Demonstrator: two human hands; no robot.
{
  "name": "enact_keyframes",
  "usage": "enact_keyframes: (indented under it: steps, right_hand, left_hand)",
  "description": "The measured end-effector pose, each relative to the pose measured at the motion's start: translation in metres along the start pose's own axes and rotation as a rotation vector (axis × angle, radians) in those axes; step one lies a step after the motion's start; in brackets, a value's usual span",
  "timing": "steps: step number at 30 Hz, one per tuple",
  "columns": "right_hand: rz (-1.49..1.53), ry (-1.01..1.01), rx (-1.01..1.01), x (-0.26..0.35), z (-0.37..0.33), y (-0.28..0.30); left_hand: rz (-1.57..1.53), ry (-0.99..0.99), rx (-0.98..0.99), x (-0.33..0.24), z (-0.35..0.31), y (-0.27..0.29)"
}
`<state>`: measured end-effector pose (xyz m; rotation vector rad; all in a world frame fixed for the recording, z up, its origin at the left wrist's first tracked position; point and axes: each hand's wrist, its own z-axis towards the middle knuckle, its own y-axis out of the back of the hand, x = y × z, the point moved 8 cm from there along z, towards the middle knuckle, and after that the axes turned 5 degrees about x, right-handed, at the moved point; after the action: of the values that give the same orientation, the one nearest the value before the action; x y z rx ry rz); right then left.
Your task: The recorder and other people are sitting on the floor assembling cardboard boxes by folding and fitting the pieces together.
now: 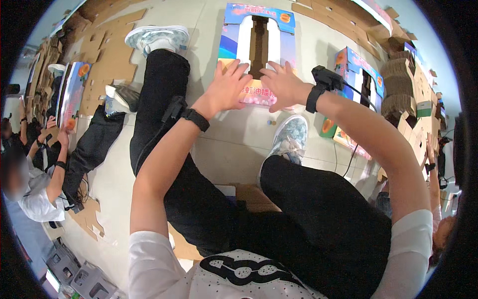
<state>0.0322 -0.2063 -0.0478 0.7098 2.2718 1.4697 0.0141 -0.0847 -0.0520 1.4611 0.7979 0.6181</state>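
Observation:
A colourful printed cardboard box (230,37) lies on the tiled floor ahead of me, between my feet. White flaps (244,40) line its long opening, and its brown inside shows through. My left hand (230,85) rests on the near left corner of the box, fingers spread. On the near right corner lies my right hand (282,84), its fingers also stretched and apart. Both palms press against the box, and neither hand is wrapped round anything. The fingers partly hide the pink and yellow near end of the box.
A second printed box (366,65) stands to the right, with a dark cable beside it. Flattened brown cardboard (107,60) covers floor at the left, and stacked cardboard (400,82) rises at the right. At the far left a person (45,192) holds another printed box (73,97).

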Motion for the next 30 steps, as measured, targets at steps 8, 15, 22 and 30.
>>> enact_keyframes:
  steps: [8, 15, 22, 30]
  right_hand:
    - [-0.051, -0.058, 0.021, 0.004, 0.002, -0.002]
    - [-0.023, -0.015, -0.124, -0.005, -0.011, -0.002]
    - [0.220, -0.187, -0.395, -0.065, -0.025, -0.017]
    - [1.025, -0.440, -0.234, -0.085, -0.031, -0.046]
  left_hand:
    - [0.136, 0.016, 0.020, -0.008, 0.008, 0.001]
    - [0.069, 0.004, -0.059, -0.004, 0.010, -0.006]
    - [-0.298, 0.061, -0.275, 0.041, 0.018, -0.002]
    - [-0.720, 0.429, -0.025, 0.094, 0.009, -0.032]
